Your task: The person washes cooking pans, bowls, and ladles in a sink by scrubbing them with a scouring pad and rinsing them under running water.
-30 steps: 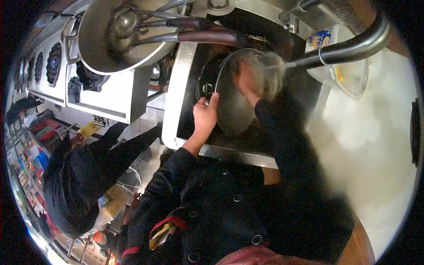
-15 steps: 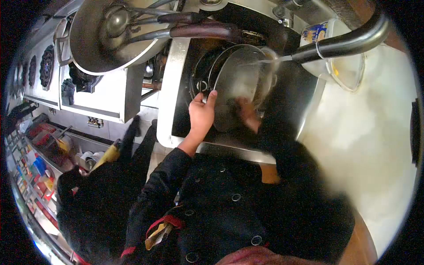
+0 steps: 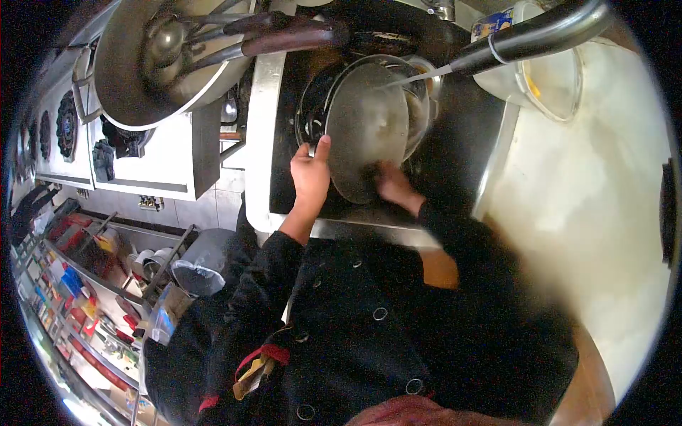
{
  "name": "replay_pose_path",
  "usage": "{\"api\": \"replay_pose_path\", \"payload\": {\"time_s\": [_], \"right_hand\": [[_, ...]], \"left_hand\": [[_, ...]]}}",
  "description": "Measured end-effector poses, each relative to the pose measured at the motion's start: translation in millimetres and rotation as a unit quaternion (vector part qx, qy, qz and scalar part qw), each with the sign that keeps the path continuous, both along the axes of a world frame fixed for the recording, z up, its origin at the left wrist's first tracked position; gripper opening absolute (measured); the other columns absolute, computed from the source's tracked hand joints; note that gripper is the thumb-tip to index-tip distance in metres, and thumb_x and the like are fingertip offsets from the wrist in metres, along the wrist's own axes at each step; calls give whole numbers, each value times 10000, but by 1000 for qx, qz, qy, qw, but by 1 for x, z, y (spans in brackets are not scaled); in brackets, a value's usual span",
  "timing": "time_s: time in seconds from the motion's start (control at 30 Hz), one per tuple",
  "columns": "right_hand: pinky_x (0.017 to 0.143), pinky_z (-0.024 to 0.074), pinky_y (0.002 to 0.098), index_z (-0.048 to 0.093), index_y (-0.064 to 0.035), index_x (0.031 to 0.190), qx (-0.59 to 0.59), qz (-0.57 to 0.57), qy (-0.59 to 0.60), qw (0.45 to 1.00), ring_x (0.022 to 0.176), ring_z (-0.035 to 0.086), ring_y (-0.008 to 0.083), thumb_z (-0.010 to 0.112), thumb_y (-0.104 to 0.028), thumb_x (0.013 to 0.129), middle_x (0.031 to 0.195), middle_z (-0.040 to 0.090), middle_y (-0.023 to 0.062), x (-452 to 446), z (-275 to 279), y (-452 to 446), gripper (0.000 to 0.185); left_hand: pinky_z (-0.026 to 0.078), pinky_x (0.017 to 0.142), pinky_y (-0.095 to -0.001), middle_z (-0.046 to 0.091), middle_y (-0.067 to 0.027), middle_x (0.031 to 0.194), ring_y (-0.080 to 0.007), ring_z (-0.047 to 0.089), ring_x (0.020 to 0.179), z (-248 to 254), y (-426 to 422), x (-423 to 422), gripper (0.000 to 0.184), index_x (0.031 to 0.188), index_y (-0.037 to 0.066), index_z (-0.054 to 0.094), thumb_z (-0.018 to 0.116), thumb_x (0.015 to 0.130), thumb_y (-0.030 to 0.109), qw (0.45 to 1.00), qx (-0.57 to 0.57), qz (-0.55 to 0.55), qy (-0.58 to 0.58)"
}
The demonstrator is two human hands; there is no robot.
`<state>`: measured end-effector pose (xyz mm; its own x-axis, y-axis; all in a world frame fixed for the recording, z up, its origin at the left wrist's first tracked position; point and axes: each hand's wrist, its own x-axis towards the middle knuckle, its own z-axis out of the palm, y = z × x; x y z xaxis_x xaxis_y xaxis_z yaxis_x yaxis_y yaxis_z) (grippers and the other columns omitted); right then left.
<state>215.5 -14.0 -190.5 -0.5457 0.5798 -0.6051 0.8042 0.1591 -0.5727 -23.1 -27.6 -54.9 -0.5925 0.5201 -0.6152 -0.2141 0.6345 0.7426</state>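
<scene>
Black-sleeved left hand (image 3: pixel 310 176) grips the metal pan (image 3: pixel 359 117) by its left rim, thumb on top, fingers curled under. Right hand (image 3: pixel 398 188), blurred, is at the pan's lower right with fingers bent; can't tell if it holds a scrubber. Pan is tilted, upper middle of frame, inside the sink (image 3: pixel 261 153). Thin water stream (image 3: pixel 412 78) from the dark faucet spout (image 3: pixel 529 46) hits its upper part. Washing looks partway: water running, pan wet, right hand on it; pale patch mid-pan could be suds or glare. Dark pan (image 3: pixel 307 106) behind it and lighter pan (image 3: pixel 425 106) to its right sit in the sink, out of both hands; can't tell whether they're clean. Farther out: big pot (image 3: pixel 106 78) with ladle (image 3: pixel 167 44) upper left, white plastic tub (image 3: pixel 494 82) upper right, burner grate (image 3: pixel 67 126) left edge.
</scene>
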Motion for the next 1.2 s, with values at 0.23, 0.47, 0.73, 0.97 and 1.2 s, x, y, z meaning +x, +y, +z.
{"api": "replay_pose_path", "payload": {"time_s": [0.23, 0.47, 0.73, 0.97, 1.2], "right_hand": [[1050, 347, 464, 375, 22, 1339, 111, -327, 120, 931, 1222, 451, 413, 533, -161, 922, 1289, 456, 291, -164, -32, 120, 482], [1012, 381, 481, 465, 18, 1262, 104, -141, 93, 980, 1202, 467, 427, 597, -51, 816, 1284, 477, 265, -60, -41, 39, 470], [987, 413, 429, 467, 2, 1248, 103, -248, 306, 913, 1125, 540, 353, 620, -24, 818, 1158, 556, 214, -151, 7, 105, 457], [972, 442, 403, 549, -15, 1183, 357, -331, 185, 854, 1103, 575, 358, 680, -121, 721, 1173, 596, 206, 15, 252, 134, 492], [959, 449, 405, 601, -38, 1164, 536, -259, 190, 781, 1059, 593, 365, 708, -187, 746, 1129, 635, 195, 82, 387, 258, 457]], "left_hand": [[374, 522, -246, 522, 22, 596, -60, 443, 564, -13, 4, -8, 359, 883, -36, 647, 691, 903, 320, 999, -12, 9, -41], [384, 526, -265, 555, -1, 606, -70, 446, 561, -5, 16, -6, 374, 880, -41, 643, 696, 899, 328, 999, -30, -10, 9], [401, 535, -324, 527, -52, 579, -119, 468, 577, 33, 61, 6, 413, 741, -10, 580, 679, 900, 359, 992, 25, -95, 75], [490, 687, -482, 629, -276, 774, -452, 623, 788, 116, 145, 42, 585, 717, -21, 628, 584, 865, 544, 876, 96, -384, 275], [525, 818, -442, 682, -241, 893, -385, 669, 885, 128, 199, 44, 615, 824, -10, 671, 694, 731, 597, 879, 130, -390, 241]]}}
